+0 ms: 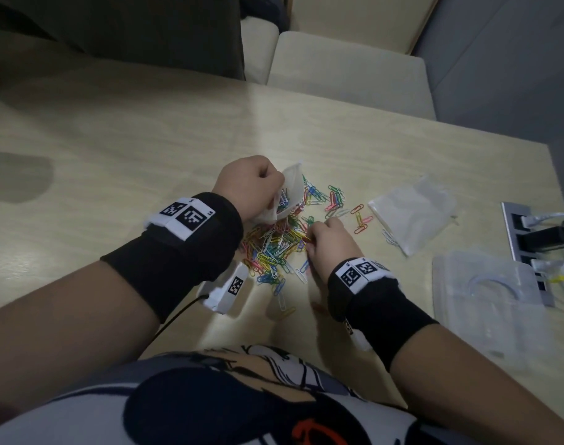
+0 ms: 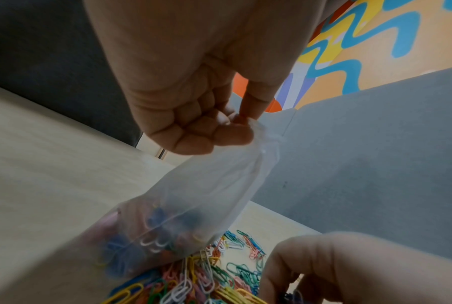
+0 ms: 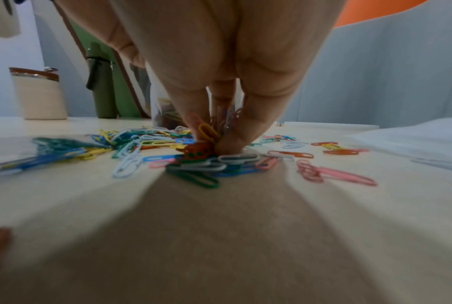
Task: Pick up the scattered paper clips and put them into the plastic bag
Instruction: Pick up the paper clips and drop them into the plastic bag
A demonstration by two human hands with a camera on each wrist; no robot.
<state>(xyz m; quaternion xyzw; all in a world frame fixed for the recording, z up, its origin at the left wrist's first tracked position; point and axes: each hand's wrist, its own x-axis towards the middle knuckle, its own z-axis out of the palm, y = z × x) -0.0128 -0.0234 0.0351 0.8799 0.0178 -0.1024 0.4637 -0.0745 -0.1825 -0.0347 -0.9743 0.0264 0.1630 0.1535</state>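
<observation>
Coloured paper clips lie scattered in a heap on the pale table. My left hand pinches the top edge of a small clear plastic bag, which hangs tilted over the heap with several clips inside. In the left wrist view the bag hangs from my curled fingers. My right hand is down on the heap, fingertips pinching a bunch of paper clips, yellow and orange among them.
A second clear bag lies flat to the right of the clips. A clear plastic case and a socket panel with cables sit at the right edge. A white device with a cord lies under my left wrist.
</observation>
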